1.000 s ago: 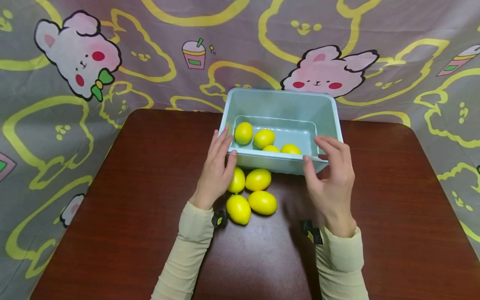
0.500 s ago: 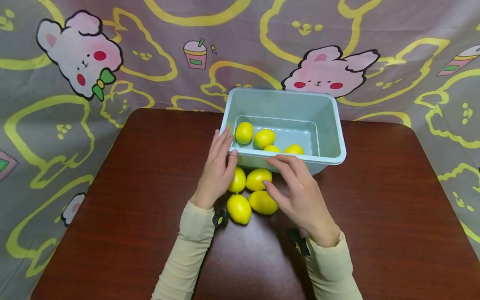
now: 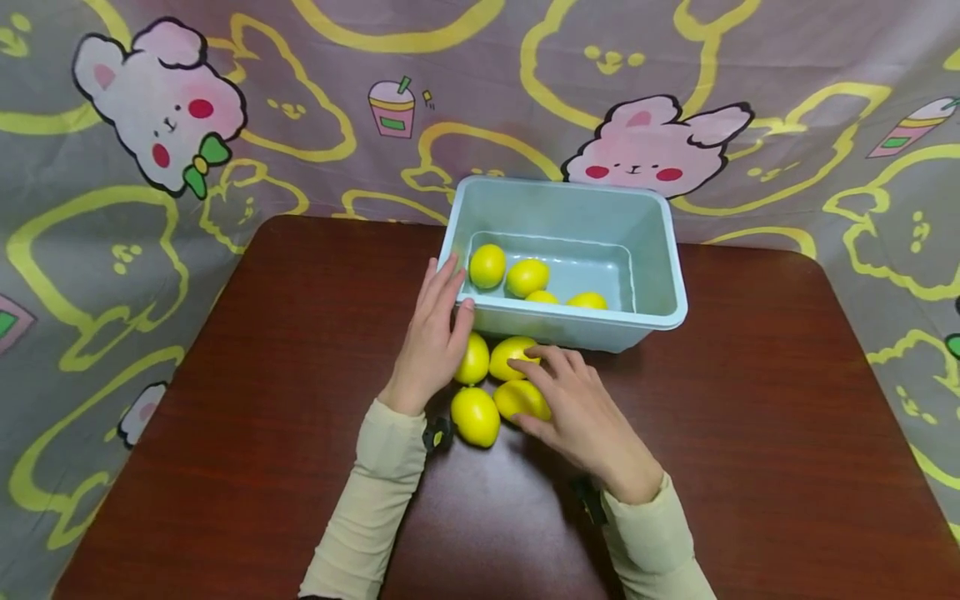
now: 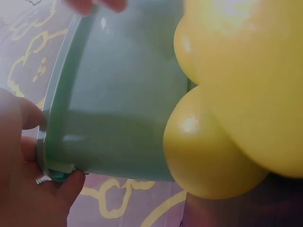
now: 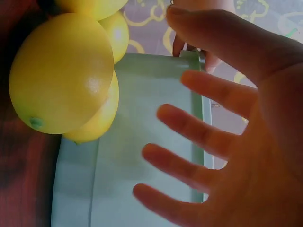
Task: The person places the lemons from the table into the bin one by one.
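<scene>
A pale blue-green plastic bin (image 3: 562,327) stands on the table with several lemons inside. My left hand (image 3: 426,354) holds its front left corner, thumb at the front rim and fingers along the left side; the left wrist view shows the fingers around the rim (image 4: 45,137). Several more lemons lie clustered before the bin: a near-left lemon (image 3: 476,417), a near-right lemon (image 3: 517,400), a far-right lemon (image 3: 510,358) and a far-left lemon (image 3: 472,360). My right hand (image 3: 585,417) hovers over the right-hand pair, fingers spread in the right wrist view, gripping nothing.
The dark red-brown table (image 3: 300,333) extends to both sides of the bin. A patterned cloth (image 3: 292,75) hangs behind and beside it. Inside the bin, one lemon (image 3: 487,267) lies near the left wall; the front wall partly hides others.
My right hand has moved left and down from the bin's front right corner to the lemons outside. My left hand has stayed at its corner.
</scene>
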The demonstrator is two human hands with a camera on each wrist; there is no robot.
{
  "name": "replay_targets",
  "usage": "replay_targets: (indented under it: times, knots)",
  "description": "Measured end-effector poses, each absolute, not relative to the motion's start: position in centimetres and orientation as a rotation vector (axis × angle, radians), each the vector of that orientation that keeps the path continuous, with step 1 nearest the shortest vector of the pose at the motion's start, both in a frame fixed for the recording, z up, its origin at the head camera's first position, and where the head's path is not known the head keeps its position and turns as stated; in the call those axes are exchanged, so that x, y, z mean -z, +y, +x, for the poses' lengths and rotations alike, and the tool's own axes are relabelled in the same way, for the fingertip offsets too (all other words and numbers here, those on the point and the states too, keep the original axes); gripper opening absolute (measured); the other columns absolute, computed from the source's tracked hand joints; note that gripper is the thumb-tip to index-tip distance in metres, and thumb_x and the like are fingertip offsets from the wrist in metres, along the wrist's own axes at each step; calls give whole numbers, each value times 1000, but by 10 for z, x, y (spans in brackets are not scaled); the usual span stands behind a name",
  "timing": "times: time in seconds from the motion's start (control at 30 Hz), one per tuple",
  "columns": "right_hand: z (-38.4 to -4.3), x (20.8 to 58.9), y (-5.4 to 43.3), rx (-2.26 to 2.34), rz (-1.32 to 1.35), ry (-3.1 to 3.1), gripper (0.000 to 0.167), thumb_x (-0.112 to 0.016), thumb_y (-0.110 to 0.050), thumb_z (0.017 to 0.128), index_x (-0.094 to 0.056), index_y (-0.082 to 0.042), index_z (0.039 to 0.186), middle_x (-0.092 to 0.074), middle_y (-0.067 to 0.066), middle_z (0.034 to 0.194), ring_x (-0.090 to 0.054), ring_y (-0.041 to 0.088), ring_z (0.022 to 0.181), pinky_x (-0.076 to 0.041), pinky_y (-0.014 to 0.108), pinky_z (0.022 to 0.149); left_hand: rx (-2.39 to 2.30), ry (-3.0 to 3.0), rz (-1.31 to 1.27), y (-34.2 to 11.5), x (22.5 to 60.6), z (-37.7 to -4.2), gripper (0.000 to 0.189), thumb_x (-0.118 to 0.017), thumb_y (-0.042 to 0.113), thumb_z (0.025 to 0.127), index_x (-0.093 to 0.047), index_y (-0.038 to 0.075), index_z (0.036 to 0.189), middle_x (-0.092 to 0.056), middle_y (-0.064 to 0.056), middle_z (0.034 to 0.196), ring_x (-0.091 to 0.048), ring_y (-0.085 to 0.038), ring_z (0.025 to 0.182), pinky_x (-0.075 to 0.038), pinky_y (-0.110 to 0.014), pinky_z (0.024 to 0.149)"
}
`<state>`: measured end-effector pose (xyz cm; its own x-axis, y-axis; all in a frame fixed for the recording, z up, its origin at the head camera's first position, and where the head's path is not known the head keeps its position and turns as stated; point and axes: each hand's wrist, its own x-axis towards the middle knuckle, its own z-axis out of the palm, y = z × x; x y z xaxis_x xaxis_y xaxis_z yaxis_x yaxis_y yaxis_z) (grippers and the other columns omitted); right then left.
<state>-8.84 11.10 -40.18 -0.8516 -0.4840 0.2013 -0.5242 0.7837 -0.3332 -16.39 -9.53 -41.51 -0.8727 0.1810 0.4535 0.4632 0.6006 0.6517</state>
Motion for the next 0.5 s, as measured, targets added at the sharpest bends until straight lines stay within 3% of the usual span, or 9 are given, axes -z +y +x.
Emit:
replay_targets:
  times: [0.5]
  knots:
    - [-91,417,98,-563,822,-3009,63,-86,-28,71,-60,-15,127,-51,9,123,-47,30,106,-47,43,87,1161,-2500,-526,-97,414,-164,46,-42,22,103,-44,-2,142,-30,-8,158,-11,-20,151,-23,-45,120]
